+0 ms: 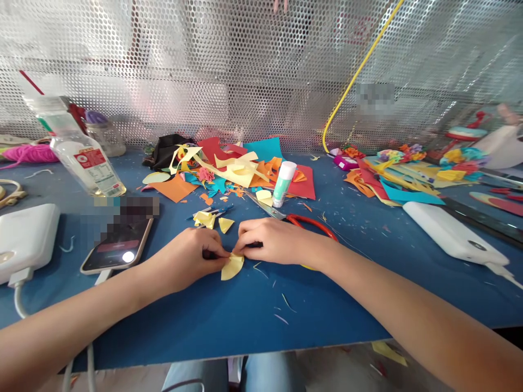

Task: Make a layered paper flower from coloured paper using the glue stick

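Head view: your forearms come in from the bottom corners, over the near edge of the blue desk (245,321). Your left hand (192,261) and right hand (273,239) meet mid-desk. Both have their fingertips pressed together, pinching the top of the yellow paper piece (232,267).

The piece is fan-shaped, with its rounded edge toward you, and sits low at the desk surface right below both hands. Can't tell if it lies fully flat.

- **Behind your right hand:** the red-handled scissors (310,222) are just behind it, blades angled up-left toward the glue stick (283,183), which stands upright.
- **Behind your left hand:** small yellow scraps (206,219) lie just behind it, and the coloured paper pile (237,169) is further back.
- **Left side:** the phone (120,245) is near your left hand, screen up with a cable in. The white power bank (26,237) sits at the far-left edge. The clear bottle (87,163) with a red label is back-left.
- **Right side:** the second power bank (453,234) is well apart from your right hand.
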`<state>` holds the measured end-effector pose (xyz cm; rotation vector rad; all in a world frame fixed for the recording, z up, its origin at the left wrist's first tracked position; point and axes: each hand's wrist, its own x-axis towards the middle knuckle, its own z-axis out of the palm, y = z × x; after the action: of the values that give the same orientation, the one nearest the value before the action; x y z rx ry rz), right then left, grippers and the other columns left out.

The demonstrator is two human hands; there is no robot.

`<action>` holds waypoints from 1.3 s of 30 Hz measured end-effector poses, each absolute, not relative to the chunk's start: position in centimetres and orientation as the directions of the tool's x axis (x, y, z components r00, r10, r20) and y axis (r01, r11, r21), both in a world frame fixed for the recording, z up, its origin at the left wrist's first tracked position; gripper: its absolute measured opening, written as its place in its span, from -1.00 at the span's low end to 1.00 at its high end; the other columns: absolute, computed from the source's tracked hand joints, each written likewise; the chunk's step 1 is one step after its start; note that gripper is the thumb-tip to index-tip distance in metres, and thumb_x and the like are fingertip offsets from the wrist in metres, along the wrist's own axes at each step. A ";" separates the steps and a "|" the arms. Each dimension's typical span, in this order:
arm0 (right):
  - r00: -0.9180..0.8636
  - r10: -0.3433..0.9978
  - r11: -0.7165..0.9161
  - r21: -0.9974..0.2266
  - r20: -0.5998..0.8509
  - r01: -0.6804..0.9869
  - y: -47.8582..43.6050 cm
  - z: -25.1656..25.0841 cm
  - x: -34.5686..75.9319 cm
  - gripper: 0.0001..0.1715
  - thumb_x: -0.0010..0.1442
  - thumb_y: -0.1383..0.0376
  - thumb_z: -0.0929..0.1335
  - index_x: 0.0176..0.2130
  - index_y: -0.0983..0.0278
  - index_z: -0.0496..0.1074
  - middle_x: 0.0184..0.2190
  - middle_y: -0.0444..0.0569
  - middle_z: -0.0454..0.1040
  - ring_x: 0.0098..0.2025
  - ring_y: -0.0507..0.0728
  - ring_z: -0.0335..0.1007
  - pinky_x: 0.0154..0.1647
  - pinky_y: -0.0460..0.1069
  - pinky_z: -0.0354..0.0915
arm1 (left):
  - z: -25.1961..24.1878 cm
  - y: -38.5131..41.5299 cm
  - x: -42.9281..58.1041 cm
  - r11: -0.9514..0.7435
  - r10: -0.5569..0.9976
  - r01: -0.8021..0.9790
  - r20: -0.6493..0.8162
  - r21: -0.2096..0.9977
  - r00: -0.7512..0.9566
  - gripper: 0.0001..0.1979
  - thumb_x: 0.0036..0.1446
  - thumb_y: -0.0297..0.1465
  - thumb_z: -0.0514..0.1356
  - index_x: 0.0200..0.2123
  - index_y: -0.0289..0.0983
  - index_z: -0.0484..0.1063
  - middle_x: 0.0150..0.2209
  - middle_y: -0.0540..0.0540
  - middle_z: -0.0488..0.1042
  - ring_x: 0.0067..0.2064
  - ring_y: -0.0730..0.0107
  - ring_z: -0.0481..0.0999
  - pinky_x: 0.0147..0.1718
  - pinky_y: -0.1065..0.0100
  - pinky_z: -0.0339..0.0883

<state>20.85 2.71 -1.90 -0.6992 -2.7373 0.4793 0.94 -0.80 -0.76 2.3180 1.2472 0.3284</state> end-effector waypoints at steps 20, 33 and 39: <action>-0.792 0.557 0.814 -0.356 0.250 0.460 2.1 -1.7 20.4 -0.86 0.17 0.35 0.25 -0.30 0.28 0.40 -0.33 -0.08 0.40 -0.35 0.00 0.33 -0.36 -0.12 0.20 | -0.2 -0.7 1.1 -0.318 0.906 0.711 -0.021 0.627 0.423 -0.74 0.05 -0.25 0.07 -0.41 -0.23 0.51 -0.51 0.03 0.48 -0.49 0.47 0.31 -0.53 0.47 0.13; -0.601 0.692 0.691 -0.609 0.400 0.389 1.4 -1.2 20.0 -0.86 0.13 0.33 0.30 -0.32 0.30 0.47 -0.44 -0.11 0.45 -0.43 -0.02 0.32 -0.40 -0.12 0.25 | 0.2 -1.2 1.0 -0.381 0.920 0.629 0.208 0.677 0.332 -0.83 0.01 -0.32 0.17 -0.39 -0.24 0.53 -0.47 0.00 0.52 -0.43 0.45 0.43 -0.48 0.50 0.27; -0.589 0.666 0.720 -0.599 0.457 0.349 1.2 -1.0 19.9 -0.84 0.14 0.32 0.31 -0.33 0.30 0.49 -0.41 -0.08 0.50 -0.38 -0.01 0.37 -0.34 -0.10 0.27 | 0.0 -1.3 0.9 -0.473 0.880 0.581 0.320 0.662 0.352 -0.87 0.00 -0.39 0.19 -0.43 -0.28 0.53 -0.50 -0.03 0.48 -0.47 0.49 0.41 -0.51 0.51 0.28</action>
<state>19.90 1.20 -1.02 -0.7655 -2.2370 0.5974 0.93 -1.34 -0.03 2.1829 1.2744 0.9189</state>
